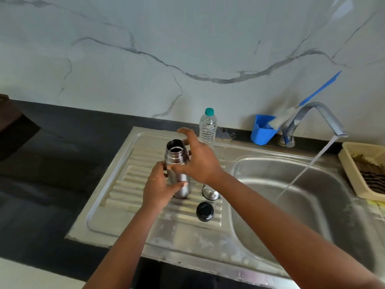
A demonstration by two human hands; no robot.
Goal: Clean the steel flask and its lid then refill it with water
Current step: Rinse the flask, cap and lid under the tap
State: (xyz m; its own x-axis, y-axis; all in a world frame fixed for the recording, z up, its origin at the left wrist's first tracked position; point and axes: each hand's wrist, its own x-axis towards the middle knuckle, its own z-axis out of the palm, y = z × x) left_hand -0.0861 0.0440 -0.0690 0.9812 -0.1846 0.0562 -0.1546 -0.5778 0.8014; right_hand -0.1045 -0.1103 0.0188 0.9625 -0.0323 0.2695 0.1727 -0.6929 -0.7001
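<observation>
Two hands [158, 184] grip one flask [177, 163]; one black lid [205, 211], one bottle [208, 128].

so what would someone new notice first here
Both hands, left hand and right hand, grip an open, upright steel flask on the ribbed steel drainboard. To the right, the curved chrome tap pours water into the steel sink basin, with nothing under the stream.

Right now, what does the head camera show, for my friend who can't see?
Two hands hold an open steel flask upright on the sink's drainboard. Its black lid and steel cup sit beside it, and the tap runs into the basin.
</observation>
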